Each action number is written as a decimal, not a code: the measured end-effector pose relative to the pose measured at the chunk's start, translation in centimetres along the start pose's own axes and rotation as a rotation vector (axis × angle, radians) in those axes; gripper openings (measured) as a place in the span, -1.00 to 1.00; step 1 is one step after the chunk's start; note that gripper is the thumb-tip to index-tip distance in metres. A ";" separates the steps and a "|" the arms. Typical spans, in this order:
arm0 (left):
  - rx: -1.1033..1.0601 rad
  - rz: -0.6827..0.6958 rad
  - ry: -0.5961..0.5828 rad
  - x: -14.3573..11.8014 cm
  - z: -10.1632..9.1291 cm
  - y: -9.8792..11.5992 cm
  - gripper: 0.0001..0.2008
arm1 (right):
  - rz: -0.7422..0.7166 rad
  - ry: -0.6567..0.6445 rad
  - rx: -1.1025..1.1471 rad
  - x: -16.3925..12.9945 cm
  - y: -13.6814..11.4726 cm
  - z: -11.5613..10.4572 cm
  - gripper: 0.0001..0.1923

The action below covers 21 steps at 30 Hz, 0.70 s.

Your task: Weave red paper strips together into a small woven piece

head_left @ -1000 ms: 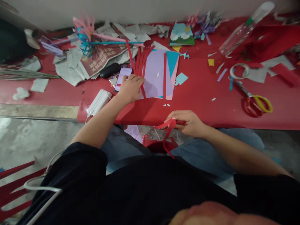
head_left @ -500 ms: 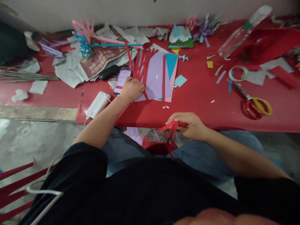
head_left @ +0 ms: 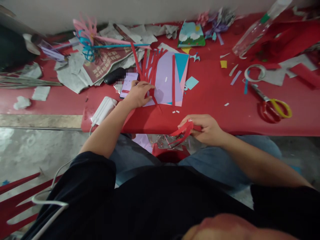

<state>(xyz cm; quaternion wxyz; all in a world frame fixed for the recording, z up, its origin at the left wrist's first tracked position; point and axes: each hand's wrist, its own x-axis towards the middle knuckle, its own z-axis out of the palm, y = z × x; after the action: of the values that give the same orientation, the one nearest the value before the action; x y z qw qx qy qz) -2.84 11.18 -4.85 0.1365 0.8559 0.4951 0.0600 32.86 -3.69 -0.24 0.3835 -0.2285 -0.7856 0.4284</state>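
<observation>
My right hand [head_left: 206, 129] is closed around several red paper strips [head_left: 186, 128]. They bend together near its fingertips, and their loose ends hang over the table's front edge. A small white piece shows at the bend. Over the left side of the purple paper sheet [head_left: 163, 75], my left hand [head_left: 140, 94] lies with fingers stretched out and a little apart, beside a phone [head_left: 129, 83] with a lit screen. Several loose red strips [head_left: 151, 68] fan out just beyond its fingertips. One more red strip [head_left: 173, 80] lies straight on the sheet, near a blue triangle [head_left: 181, 65].
Scissors [head_left: 273, 105] and a tape roll [head_left: 255, 72] lie on the right of the red table [head_left: 212, 96]. A clear bottle [head_left: 255, 33] stands behind them. Newspaper [head_left: 105, 65], a black case [head_left: 115, 75] and a white power bank [head_left: 103, 109] with a cable are on the left.
My left hand's fingers have spread a little over the sheet. My right hand has risen slightly with the red strips, whose hanging ends have swung up.
</observation>
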 end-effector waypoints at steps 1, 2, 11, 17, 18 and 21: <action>-0.002 -0.009 -0.001 0.1 0.0 -0.1 -0.44 | 0.000 0.000 -0.002 0.0 0.0 0.0 -0.88; -0.006 -0.011 0.000 0.3 0.1 -0.2 -0.47 | -0.001 0.003 -0.004 0.0 0.0 0.0 -0.88; -0.012 0.008 0.019 -0.3 0.4 0.0 -0.47 | 0.002 0.017 -0.029 0.1 -0.2 0.0 -0.88; -0.019 -0.012 0.046 -0.1 0.9 0.3 -0.51 | -0.003 0.004 -0.056 0.1 -0.4 -0.2 -0.88; -0.021 -0.002 0.049 -0.3 0.9 0.2 -0.50 | -0.006 0.004 -0.060 0.2 -0.5 -0.2 -0.88; -0.037 0.035 0.053 -0.8 0.8 0.2 -0.41 | -0.019 0.009 -0.058 0.2 -0.7 -0.3 -0.90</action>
<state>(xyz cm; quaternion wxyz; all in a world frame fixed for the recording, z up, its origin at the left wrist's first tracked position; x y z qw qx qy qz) -2.92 10.30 -5.51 0.1380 0.8599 0.4824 0.0941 32.97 -3.72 0.56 0.3844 -0.2338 -0.7982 0.4006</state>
